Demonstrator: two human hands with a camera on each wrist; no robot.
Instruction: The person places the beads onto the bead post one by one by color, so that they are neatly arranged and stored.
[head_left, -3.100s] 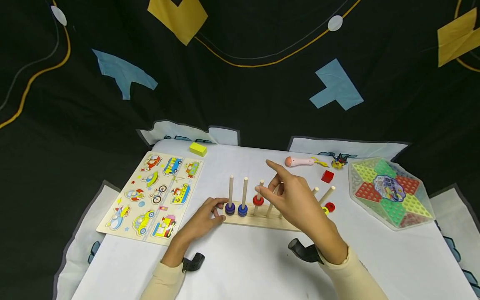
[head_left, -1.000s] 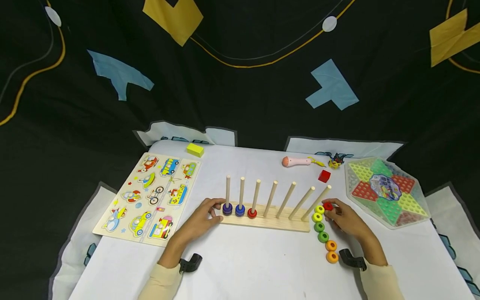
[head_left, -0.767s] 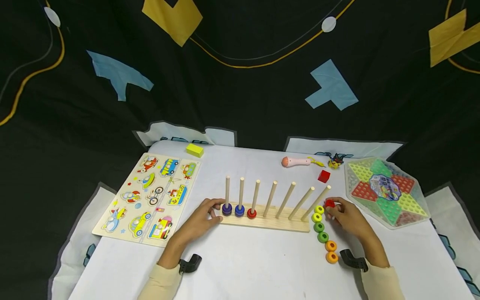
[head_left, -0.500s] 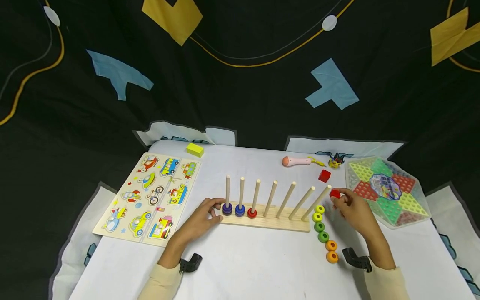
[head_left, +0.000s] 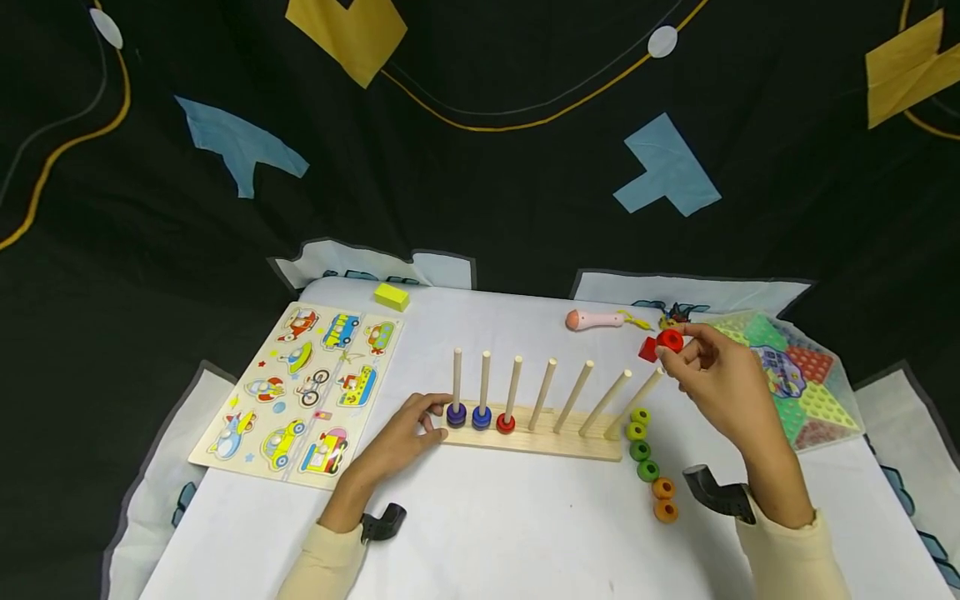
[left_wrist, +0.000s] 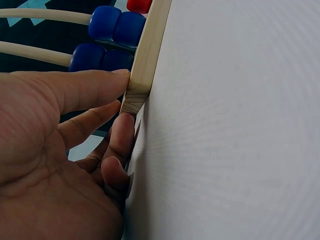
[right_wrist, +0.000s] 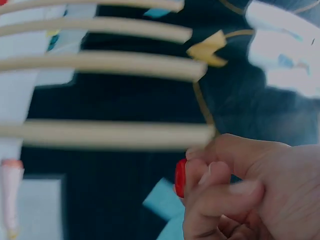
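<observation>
My right hand (head_left: pixel 720 375) pinches a red bead (head_left: pixel 670 340) between thumb and fingertips, raised near the top of the rightmost peg. In the right wrist view the bead (right_wrist: pixel 180 178) peeks out beside the fingers. The wooden peg rack (head_left: pixel 536 442) has a row of upright pegs. Purple beads (head_left: pixel 456 416) sit on its first peg, blue beads (head_left: pixel 482 418) on the second and a red bead (head_left: pixel 506 423) on the third; the other pegs are bare. My left hand (head_left: pixel 405 433) grips the rack's left end, thumb and fingers at the wood's edge (left_wrist: pixel 136 100) in the left wrist view.
Yellow (head_left: pixel 636 430), green (head_left: pixel 640 450) and orange beads (head_left: pixel 664 500) line up right of the rack. A picture puzzle board (head_left: pixel 300 392) lies left. Behind are a yellow block (head_left: pixel 392 297), a pink microphone-like toy (head_left: pixel 592 320) and a red cube (head_left: pixel 648 349). A hexagonal game box (head_left: pixel 813 383) stands right.
My right hand has left the third peg, picked the red bead from the top of the bead line, and lifted it up and back. My left hand has stayed at the rack's end.
</observation>
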